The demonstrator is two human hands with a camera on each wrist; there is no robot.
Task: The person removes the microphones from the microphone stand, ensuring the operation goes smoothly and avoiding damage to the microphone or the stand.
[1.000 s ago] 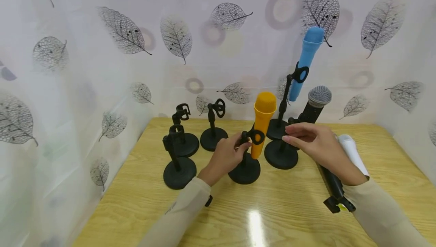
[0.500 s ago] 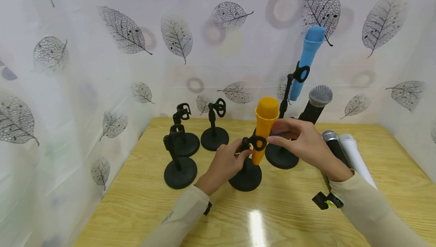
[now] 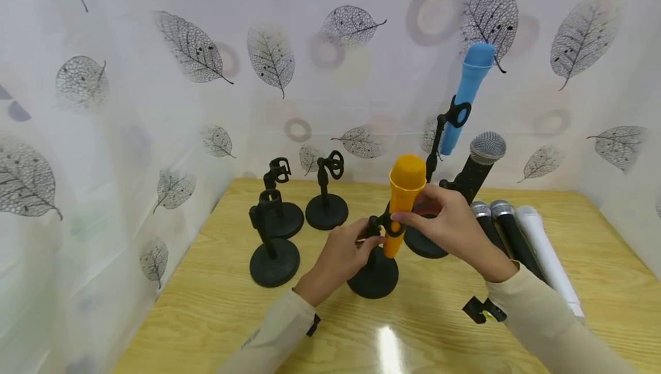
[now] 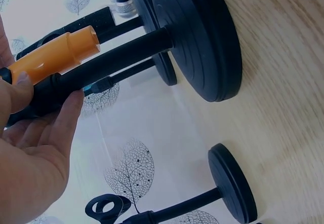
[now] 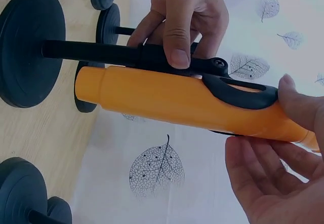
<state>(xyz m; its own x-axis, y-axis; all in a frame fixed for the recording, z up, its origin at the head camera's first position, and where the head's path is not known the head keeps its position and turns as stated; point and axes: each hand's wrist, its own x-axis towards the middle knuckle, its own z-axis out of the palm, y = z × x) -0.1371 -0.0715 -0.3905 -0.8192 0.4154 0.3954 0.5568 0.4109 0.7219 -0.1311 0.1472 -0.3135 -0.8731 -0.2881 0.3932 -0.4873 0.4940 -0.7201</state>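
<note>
An orange microphone (image 3: 407, 187) sits in the clip of a black tabletop stand (image 3: 374, 282), its grille upward and leaning slightly right. My left hand (image 3: 338, 259) grips the stand's post just below the clip; in the left wrist view the thumb and fingers wrap around that post (image 4: 116, 57). My right hand (image 3: 454, 233) holds the microphone near the clip from the right. In the right wrist view, its thumb touches the clip's end (image 5: 243, 95) and the fingers lie under the orange barrel (image 5: 152, 92).
Several bare black stands (image 3: 273, 262) stand to the left. Behind on the right, a blue microphone (image 3: 467, 90) and a black microphone with silver grille (image 3: 480, 162) sit in stands. Two black microphones (image 3: 511, 230) and a white one (image 3: 549, 259) lie at the right. A leaf-print curtain (image 3: 206, 104) surrounds the table.
My right hand has moved left from beside the black microphone's stand onto the orange microphone. The orange microphone and its stand have shifted slightly toward me, with my left hand still gripping the post.
</note>
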